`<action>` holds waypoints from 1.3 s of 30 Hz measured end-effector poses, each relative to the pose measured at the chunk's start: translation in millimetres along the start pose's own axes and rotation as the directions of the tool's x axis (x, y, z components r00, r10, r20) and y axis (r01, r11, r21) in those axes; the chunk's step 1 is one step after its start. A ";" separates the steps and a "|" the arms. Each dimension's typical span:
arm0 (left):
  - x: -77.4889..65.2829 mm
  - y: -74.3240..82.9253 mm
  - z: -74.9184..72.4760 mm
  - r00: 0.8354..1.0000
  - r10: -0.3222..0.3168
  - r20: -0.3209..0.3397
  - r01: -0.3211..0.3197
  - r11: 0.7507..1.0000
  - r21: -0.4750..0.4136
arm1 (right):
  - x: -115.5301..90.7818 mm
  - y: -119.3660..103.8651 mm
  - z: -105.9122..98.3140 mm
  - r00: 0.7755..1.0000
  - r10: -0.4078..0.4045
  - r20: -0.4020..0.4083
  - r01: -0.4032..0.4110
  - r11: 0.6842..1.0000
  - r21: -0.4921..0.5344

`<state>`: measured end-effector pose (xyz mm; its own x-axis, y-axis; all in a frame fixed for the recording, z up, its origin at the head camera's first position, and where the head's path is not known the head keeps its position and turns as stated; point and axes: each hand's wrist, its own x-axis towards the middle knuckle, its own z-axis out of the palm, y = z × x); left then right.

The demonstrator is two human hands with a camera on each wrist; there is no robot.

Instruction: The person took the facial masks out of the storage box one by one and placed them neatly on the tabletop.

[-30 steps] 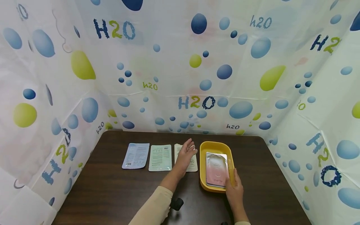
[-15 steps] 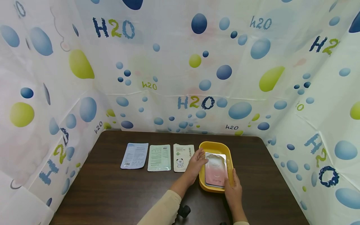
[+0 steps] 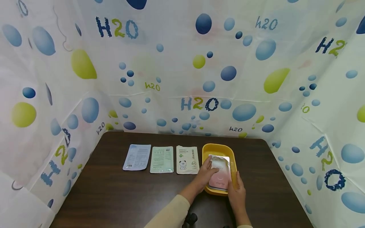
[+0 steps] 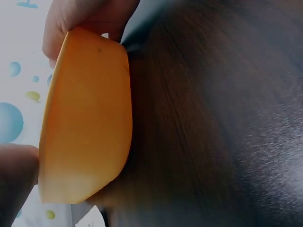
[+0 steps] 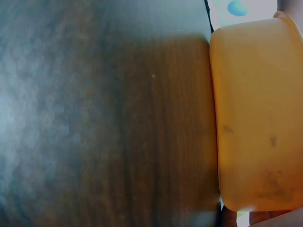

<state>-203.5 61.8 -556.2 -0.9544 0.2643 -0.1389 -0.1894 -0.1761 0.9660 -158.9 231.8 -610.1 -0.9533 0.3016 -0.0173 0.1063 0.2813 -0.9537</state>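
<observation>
A yellow plastic tray (image 3: 218,146) stands on the right half of the table. Inside lie pink-and-silver flat sachets (image 3: 221,177), like sheet mask packets, apparently more than one in the pile. My right hand (image 3: 237,193) grips the tray's near right side, thumb over the rim. My left hand (image 3: 203,174) reaches over the tray's left rim, with fairly straight fingers and the thumb over the top sachet. Whether the fingertips pinch the sachet is hidden. The left wrist view shows the tray's outer wall (image 4: 90,113) between both hands; the right wrist view shows its scuffed wall (image 5: 260,109).
Left of the tray, three flat sachets lie in a row: a cream one with a bear print (image 3: 186,160), a pale green one (image 3: 162,160) and a pale blue one (image 3: 137,157). Beneath is a dark wooden table (image 3: 114,196). A patterned curtain (image 3: 171,63) surrounds its back and sides.
My left hand has moved right, from over the cream sachet to the tray, and now reaches over the top pink sachet. The right hand keeps its grip on the tray.
</observation>
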 end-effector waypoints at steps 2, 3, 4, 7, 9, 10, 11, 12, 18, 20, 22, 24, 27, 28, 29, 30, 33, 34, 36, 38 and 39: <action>2.6 1.1 0.0 1.000 -0.021 0.016 0.021 1.000 -0.012 | 0.1 -0.1 -0.1 1.000 -0.003 0.003 0.003 1.000 0.005; 3.9 1.9 0.1 0.999 -0.034 0.023 0.034 0.999 -0.012 | 0.2 -0.2 -0.2 1.000 -0.005 0.006 0.005 1.000 0.004; 5.0 2.5 0.1 0.998 -0.047 0.030 0.048 0.999 -0.016 | 0.1 -0.2 -0.2 1.000 -0.005 0.006 0.005 1.000 0.003; 8.2 3.8 0.8 0.996 -0.071 0.049 0.071 0.997 -0.009 | 0.1 -0.3 0.1 1.000 -0.006 0.003 0.006 1.000 0.003; 9.3 4.0 1.4 0.996 -0.074 0.049 0.073 0.997 0.027 | 0.5 0.2 0.4 1.000 -0.006 0.001 0.006 1.000 -0.001; 9.7 3.9 1.5 0.996 -0.078 0.048 0.076 0.996 0.038 | 0.7 0.6 0.6 1.000 -0.008 0.000 0.008 1.000 -0.002; 10.0 4.0 1.6 0.996 -0.082 0.044 0.080 0.995 0.052 | 1.0 1.1 0.8 1.000 -0.009 0.000 0.009 1.000 -0.004; 10.0 4.2 1.7 0.995 -0.087 0.039 0.084 0.995 0.062 | 1.2 1.6 0.9 1.000 -0.011 -0.001 0.011 1.000 -0.004; 9.3 5.2 1.9 0.994 -0.105 0.021 0.103 0.990 0.100 | 2.1 1.8 0.7 1.000 0.000 -0.003 0.000 1.000 -0.011; 8.8 4.9 2.3 0.995 -0.098 0.023 0.095 0.991 0.092 | 2.2 1.2 0.0 1.000 0.007 -0.002 -0.007 1.000 -0.013; 8.0 4.4 2.7 0.996 -0.092 0.022 0.090 0.994 0.066 | 2.0 0.4 -1.0 1.000 0.014 0.000 -0.014 1.000 -0.011; 6.9 4.1 2.9 0.996 -0.085 0.021 0.084 0.996 0.031 | 1.8 -0.6 -2.4 1.000 0.024 0.006 -0.024 1.000 -0.015; 6.2 2.6 1.6 0.996 -0.079 0.031 0.079 0.997 -0.025 | 1.4 -2.3 -4.2 0.999 0.046 0.021 -0.045 0.999 -0.021; 5.8 2.4 0.7 0.996 -0.077 0.045 0.079 0.996 -0.034 | 1.3 -3.1 -4.9 0.998 0.055 0.028 -0.054 0.998 -0.021; 5.9 2.1 0.1 0.995 -0.075 0.059 0.077 0.996 -0.041 | 1.3 -3.6 -5.4 0.998 0.062 0.032 -0.061 0.998 -0.023; 5.9 1.8 -0.5 0.995 -0.074 0.072 0.077 0.996 -0.041 | 1.2 -4.0 -5.7 0.997 0.071 0.035 -0.070 0.997 -0.023; 5.9 0.7 -2.2 0.990 -0.080 0.113 0.083 0.996 -0.015 | 0.9 -4.2 -5.8 0.995 0.091 0.043 -0.090 0.996 -0.016; 5.9 0.5 -2.4 0.989 -0.085 0.118 0.085 0.996 -0.001 | 0.8 -4.1 -5.3 0.995 0.092 0.040 -0.092 0.996 -0.015; 6.5 0.4 -2.5 0.989 -0.094 0.119 0.093 0.996 0.011 | 0.8 -3.6 -4.1 0.995 0.094 0.037 -0.093 0.995 -0.017; 6.6 0.4 -2.9 0.990 -0.094 0.108 0.093 0.996 0.019 | 1.1 -3.4 -3.0 0.995 0.095 0.036 -0.095 0.995 -0.019; 6.0 0.6 -3.1 0.991 -0.092 0.100 0.090 0.996 0.024 | 1.3 -3.3 -2.7 0.995 0.092 0.037 -0.092 0.996 -0.019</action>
<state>-210.1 60.4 -557.1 -0.9050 0.3731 -0.2044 -0.2688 -0.1292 0.9545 -159.7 233.7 -606.2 -0.9491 0.2927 -0.1163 0.1986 0.2693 -0.9424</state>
